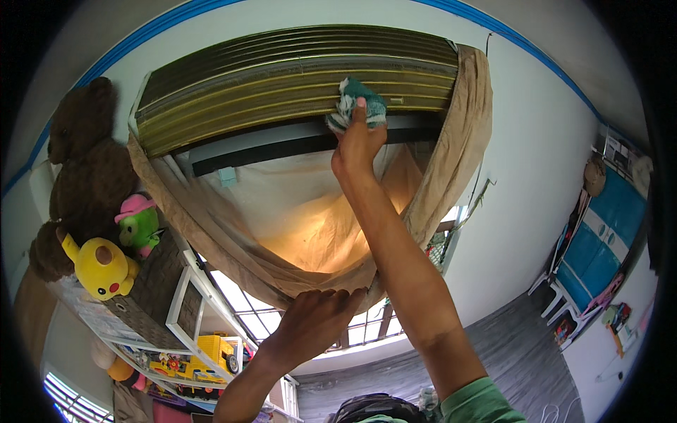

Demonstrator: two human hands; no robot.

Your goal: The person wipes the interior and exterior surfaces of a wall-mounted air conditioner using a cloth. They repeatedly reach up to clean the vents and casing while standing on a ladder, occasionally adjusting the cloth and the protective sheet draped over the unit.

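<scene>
A wall-mounted air conditioner [254, 92] with a ribbed, olive-gold tinted front spans the upper middle. My right hand [360, 148] reaches up and presses a crumpled green and white cloth [368, 92] against the lower front panel, right of its middle. Below the unit hangs a brown fabric cover [469, 134], drawn around its sides into a sagging pouch with a pale, lit inside. My left hand [310, 326] is closed at the pouch's bottom edge, fingers curled over the fabric. Its fingertips are partly hidden.
On the left, a brown teddy bear [92, 169], a yellow plush toy [102, 269] and a green plush toy [137, 229] sit atop a shelf [180, 345] with toy vehicles. A barred window [243, 303] lies behind the pouch. A blue cabinet [603, 233] stands far right.
</scene>
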